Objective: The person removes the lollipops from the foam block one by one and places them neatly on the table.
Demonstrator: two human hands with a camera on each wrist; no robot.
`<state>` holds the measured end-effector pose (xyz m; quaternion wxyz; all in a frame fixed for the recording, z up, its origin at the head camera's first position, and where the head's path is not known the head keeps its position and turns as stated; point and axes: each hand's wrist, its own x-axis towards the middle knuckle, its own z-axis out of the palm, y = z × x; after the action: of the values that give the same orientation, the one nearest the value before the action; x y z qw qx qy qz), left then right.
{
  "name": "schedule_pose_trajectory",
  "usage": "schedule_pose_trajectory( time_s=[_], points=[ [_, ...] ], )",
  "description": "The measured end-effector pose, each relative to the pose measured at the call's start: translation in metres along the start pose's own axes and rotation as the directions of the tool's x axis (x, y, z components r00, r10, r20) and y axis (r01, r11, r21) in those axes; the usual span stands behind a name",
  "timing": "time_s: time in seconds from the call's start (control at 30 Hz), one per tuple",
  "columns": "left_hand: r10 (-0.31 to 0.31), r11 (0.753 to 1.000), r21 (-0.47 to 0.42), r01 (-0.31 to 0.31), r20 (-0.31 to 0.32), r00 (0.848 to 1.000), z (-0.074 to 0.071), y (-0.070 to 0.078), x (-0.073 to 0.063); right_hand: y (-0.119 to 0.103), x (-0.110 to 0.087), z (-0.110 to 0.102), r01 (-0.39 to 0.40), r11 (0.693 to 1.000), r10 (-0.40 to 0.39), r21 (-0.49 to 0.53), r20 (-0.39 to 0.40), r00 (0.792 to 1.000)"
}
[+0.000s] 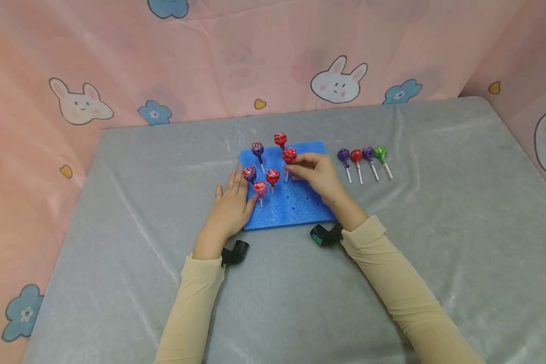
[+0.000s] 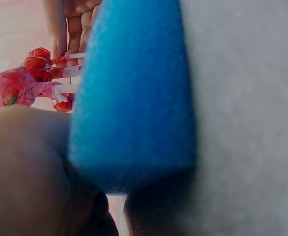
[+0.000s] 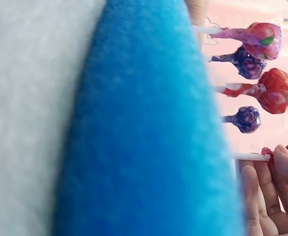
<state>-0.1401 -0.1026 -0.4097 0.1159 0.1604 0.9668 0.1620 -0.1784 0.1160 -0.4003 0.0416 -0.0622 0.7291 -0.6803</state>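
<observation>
A blue foam block [image 1: 277, 215] lies on the table with lollipops standing upright in it. My right hand [image 1: 320, 177] pinches a red-wrapped lollipop [image 1: 289, 154] just below its candy, its white stick pointing down at the foam. In the right wrist view, the thumb and fingers [image 3: 286, 164] hold that lollipop at the wrapper's twist. My left hand [image 1: 229, 210] rests along the foam's left edge, fingers straight and thumb towards the pink lollipop [image 1: 260, 188]. Near it stand a purple lollipop [image 1: 249, 174] and a red one [image 1: 272, 176]. Farther back are another purple [image 1: 257, 149] and red one [image 1: 280, 139].
Right of the foam, several loose lollipops lie in a row, the green one [image 1: 380, 152] outermost. Small holes [image 1: 307, 198] dot the foam's right half. Black wrist devices [image 1: 326, 235] sit at both wrists. A pink printed curtain [image 1: 282, 60] hangs behind the grey-covered table [image 1: 141, 202].
</observation>
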Motion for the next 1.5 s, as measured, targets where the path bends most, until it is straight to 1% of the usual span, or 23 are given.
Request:
schedule_pose_trajectory(
  time_s=[0.23,0.37,0.47,0.67,0.8,0.97,1.07,1.17,1.33,1.5],
  points=[
    [-0.002,1.000,-0.002,0.002,0.001,1.000,0.000,0.000,0.000,-0.004,0.001,-0.009,-0.004,1.000,0.004,0.008,-0.036,0.999],
    [-0.005,1.000,-0.004,0.005,0.005,1.000,0.000,0.000,0.000,-0.008,0.001,-0.018,-0.007,1.000,0.008,0.020,-0.059,0.998],
    [-0.005,1.000,-0.001,0.005,0.006,1.000,0.000,0.000,0.001,-0.011,0.002,-0.026,0.005,1.000,-0.004,0.020,-0.066,0.998],
    [-0.001,1.000,0.006,0.001,0.009,1.000,0.000,0.000,0.000,-0.015,0.000,-0.047,0.024,0.999,-0.028,-0.049,-0.071,0.997],
    [-0.004,1.000,0.003,0.004,0.011,1.000,0.000,0.001,0.000,-0.019,0.000,-0.062,0.019,0.998,-0.023,-0.062,-0.079,0.997],
    [-0.011,1.000,0.000,0.011,0.015,1.000,-0.001,0.001,0.000,-0.021,-0.001,-0.081,0.023,1.000,-0.025,-0.017,-0.127,0.992],
    [-0.012,1.000,0.001,0.012,0.020,1.000,-0.001,0.001,0.000,-0.021,-0.004,-0.092,0.033,0.998,-0.025,0.047,-0.164,0.986],
    [-0.011,1.000,0.000,0.011,0.020,1.000,-0.001,0.001,0.000,-0.021,-0.005,-0.102,0.058,0.992,-0.035,0.112,-0.195,0.980],
    [-0.010,1.000,-0.002,0.010,0.019,1.000,-0.001,0.001,0.000,-0.019,-0.006,-0.116,0.083,0.981,-0.038,0.176,-0.245,0.969],
    [-0.010,1.000,-0.001,0.010,0.014,1.000,0.000,0.000,0.001,-0.017,-0.008,-0.128,0.070,0.975,-0.007,0.211,-0.285,0.958]
  ],
)
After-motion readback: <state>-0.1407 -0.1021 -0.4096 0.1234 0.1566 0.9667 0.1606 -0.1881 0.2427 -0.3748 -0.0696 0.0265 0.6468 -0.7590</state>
